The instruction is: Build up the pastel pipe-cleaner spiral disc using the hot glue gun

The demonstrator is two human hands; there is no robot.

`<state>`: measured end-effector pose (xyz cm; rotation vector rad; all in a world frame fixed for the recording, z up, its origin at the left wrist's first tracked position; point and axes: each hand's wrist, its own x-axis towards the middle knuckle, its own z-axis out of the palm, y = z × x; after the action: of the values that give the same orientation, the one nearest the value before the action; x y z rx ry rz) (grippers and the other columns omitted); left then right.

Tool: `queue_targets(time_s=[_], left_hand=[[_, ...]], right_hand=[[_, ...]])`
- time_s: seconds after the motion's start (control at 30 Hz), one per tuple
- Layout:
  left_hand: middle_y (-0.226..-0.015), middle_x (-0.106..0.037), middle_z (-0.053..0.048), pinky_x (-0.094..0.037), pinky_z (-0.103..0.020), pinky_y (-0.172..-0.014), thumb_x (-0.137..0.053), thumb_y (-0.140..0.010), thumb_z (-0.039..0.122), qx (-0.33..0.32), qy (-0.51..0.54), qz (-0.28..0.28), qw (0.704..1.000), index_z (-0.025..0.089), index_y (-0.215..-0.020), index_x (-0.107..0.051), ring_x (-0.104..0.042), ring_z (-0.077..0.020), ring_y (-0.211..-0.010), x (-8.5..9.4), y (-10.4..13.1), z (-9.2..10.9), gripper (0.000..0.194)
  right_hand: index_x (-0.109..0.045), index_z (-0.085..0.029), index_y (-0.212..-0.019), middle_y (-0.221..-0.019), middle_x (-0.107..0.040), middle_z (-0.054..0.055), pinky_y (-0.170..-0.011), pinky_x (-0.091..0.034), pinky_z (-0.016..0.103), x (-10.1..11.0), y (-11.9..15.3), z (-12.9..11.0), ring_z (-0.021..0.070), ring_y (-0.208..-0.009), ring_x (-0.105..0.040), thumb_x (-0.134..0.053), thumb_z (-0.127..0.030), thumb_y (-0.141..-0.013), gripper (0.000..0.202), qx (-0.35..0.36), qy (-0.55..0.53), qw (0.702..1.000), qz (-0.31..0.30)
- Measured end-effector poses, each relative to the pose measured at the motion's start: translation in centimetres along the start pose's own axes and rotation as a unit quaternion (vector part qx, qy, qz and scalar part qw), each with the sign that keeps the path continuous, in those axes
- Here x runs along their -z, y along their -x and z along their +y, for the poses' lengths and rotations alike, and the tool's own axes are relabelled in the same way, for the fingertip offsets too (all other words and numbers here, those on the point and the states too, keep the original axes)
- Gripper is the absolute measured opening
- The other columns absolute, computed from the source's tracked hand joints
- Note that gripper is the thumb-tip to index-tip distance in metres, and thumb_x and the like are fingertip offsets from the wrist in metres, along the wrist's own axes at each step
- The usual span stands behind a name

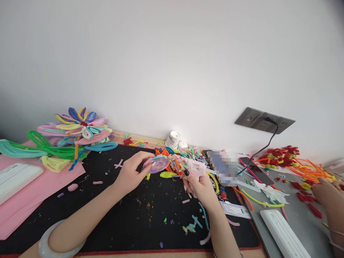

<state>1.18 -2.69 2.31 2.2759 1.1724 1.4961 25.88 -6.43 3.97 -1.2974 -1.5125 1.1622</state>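
Over the black mat [109, 221], my left hand [133, 169] pinches a loop-shaped piece of pastel pipe cleaner [156, 164], mostly pink and purple. My right hand [198, 186], with dark-painted nails, is wrapped round a pale pink hot glue gun [197, 167]. Its front end points left toward the pipe cleaner piece. I cannot make out whether the two touch. Behind and below them lies a pile of colourful pipe cleaner scraps [192, 154], partly hidden by the glue gun. A yellow-green pipe cleaner loop [167, 174] rests on the mat just below the pastel piece.
Left stands a large pipe cleaner flower [83, 127] beside pink paper [36, 211] and a white case [14, 183]. A white cup [174, 138] is near the wall. Phones, a cable [261, 149] and another white case [286, 238] lie right, where another person's hand [329, 194] works.
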Motion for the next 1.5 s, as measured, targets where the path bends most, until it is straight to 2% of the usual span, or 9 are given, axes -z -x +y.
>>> queue_targets(time_s=[0.27,0.37,0.63,0.77,0.93,1.1,1.3,1.5], left_hand=[[-0.094,-0.07,-0.004,-0.055,-0.026,-0.076,-0.053,-0.09,0.019,0.007,-0.006,0.016,1.0,0.019,-0.103,-0.059,-0.067,-0.0154,-0.082,-0.03,0.07,-0.24,0.015],[-0.094,-0.069,-0.004,-0.055,-0.026,-0.076,-0.053,-0.09,0.019,0.003,-0.012,0.019,1.0,0.019,-0.104,-0.059,-0.067,-0.0152,-0.082,0.0,0.06,-0.27,0.015],[-0.095,-0.068,-0.004,-0.053,-0.028,-0.079,-0.05,-0.093,0.019,-0.043,-0.024,-0.029,0.998,0.02,-0.104,-0.057,-0.067,-0.0169,-0.088,-0.09,0.18,-0.22,0.014],[-0.095,-0.069,-0.004,-0.053,-0.029,-0.08,-0.048,-0.094,0.019,-0.05,-0.024,-0.03,0.998,0.02,-0.105,-0.057,-0.067,-0.0169,-0.088,-0.16,0.25,-0.31,0.015],[-0.096,-0.07,-0.005,-0.054,-0.03,-0.08,-0.048,-0.093,0.02,-0.041,-0.029,-0.029,0.998,0.021,-0.105,-0.058,-0.067,-0.0177,-0.088,-0.06,0.14,-0.22,0.015],[-0.096,-0.071,-0.005,-0.055,-0.03,-0.079,-0.05,-0.092,0.023,-0.012,-0.032,-0.022,0.999,0.021,-0.104,-0.059,-0.068,-0.0183,-0.087,0.06,0.14,0.02,0.015],[-0.095,-0.072,-0.004,-0.056,-0.029,-0.077,-0.051,-0.09,0.023,0.017,-0.018,-0.011,1.0,0.021,-0.101,-0.059,-0.068,-0.0174,-0.083,-0.01,0.19,0.08,0.014],[-0.094,-0.071,-0.004,-0.056,-0.028,-0.076,-0.052,-0.09,0.023,0.023,-0.006,0.003,1.0,0.02,-0.099,-0.059,-0.068,-0.0166,-0.082,-0.05,0.23,-0.03,0.012]], right_hand=[[-0.052,-0.016,-0.059,-0.048,-0.05,0.0,-0.036,-0.024,0.02,0.37,-0.13,-0.14,0.0069,-0.038,-0.039,-0.052,-0.05,-0.087,0.044,-0.021,0.025,0.999,0.018],[-0.054,-0.016,-0.064,-0.05,-0.052,0.0,-0.036,-0.025,0.02,0.43,-0.07,-0.12,0.0071,-0.038,-0.038,-0.054,-0.053,-0.086,0.042,-0.015,0.006,0.999,0.028],[-0.052,-0.017,-0.076,-0.052,-0.052,-0.003,-0.037,-0.025,0.02,-0.18,0.26,-0.49,0.0061,-0.038,-0.035,-0.057,-0.053,-0.086,0.038,0.019,-0.04,0.999,-0.01],[-0.051,-0.017,-0.078,-0.05,-0.051,-0.004,-0.037,-0.024,0.019,-0.4,0.23,-0.72,0.0058,-0.038,-0.035,-0.057,-0.053,-0.085,0.037,0.015,-0.038,0.999,-0.02],[-0.052,-0.017,-0.082,-0.051,-0.052,-0.004,-0.036,-0.022,0.019,-0.4,0.28,-0.66,0.0061,-0.038,-0.035,-0.057,-0.05,-0.086,0.034,0.014,-0.035,0.999,-0.003],[-0.052,-0.017,-0.071,-0.051,-0.052,-0.002,-0.036,-0.022,0.02,-0.05,0.16,-0.12,0.0065,-0.038,-0.037,-0.055,-0.051,-0.087,0.037,0.002,-0.016,1.0,-0.008],[-0.051,-0.018,-0.068,-0.052,-0.053,-0.001,-0.036,-0.023,0.02,0.09,0.11,-0.31,0.0071,-0.039,-0.039,-0.056,-0.049,-0.087,0.036,-0.009,0.003,1.0,0.008],[-0.053,-0.017,-0.062,-0.048,-0.05,-0.001,-0.037,-0.025,0.02,0.49,0.12,0.0,0.0073,-0.038,-0.038,-0.051,-0.053,-0.089,0.045,-0.012,0.023,1.0,0.006]])
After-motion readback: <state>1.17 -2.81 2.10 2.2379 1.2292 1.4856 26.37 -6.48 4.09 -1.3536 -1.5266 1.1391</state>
